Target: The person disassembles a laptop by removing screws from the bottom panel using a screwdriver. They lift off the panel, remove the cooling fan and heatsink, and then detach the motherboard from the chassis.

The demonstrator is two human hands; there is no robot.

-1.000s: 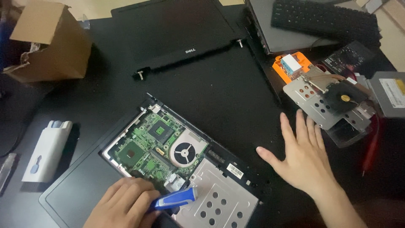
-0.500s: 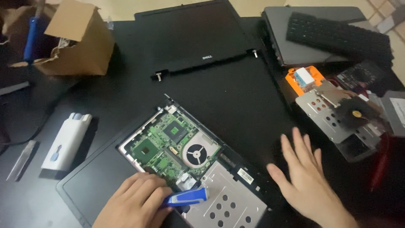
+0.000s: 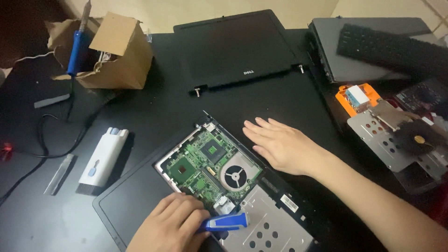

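The black laptop base (image 3: 140, 205) is lying opened up on the dark table (image 3: 140, 107), its green circuit board (image 3: 200, 163) and round silver cooling fan (image 3: 234, 175) already laid bare, with a perforated silver metal plate (image 3: 266, 228) sitting just below them. Much of the stripping looks done — the black screen panel (image 3: 233, 46) is lying detached further back, a black keyboard (image 3: 387, 46) is resting on a grey casing (image 3: 354, 70) at the far right, and another perforated metal bracket with a dark fan on it (image 3: 396, 140) is sitting beside a small orange part (image 3: 357, 98). What seems left is the board itself, which is still seated in the base. The left hand (image 3: 170, 226) is gripping a blue-handled tool (image 3: 224, 222), closed around its handle, the tool's tip lying near the board's lower edge. The right hand (image 3: 280, 142) is resting flat with fingers spread, holding nothing, pressing on the table and the base's upper right edge. A white cleaning brush (image 3: 102, 158), a brown cardboard box (image 3: 112, 56) and a blue-handled soldering iron (image 3: 77, 44) are lying to the left, well apart from the hands.
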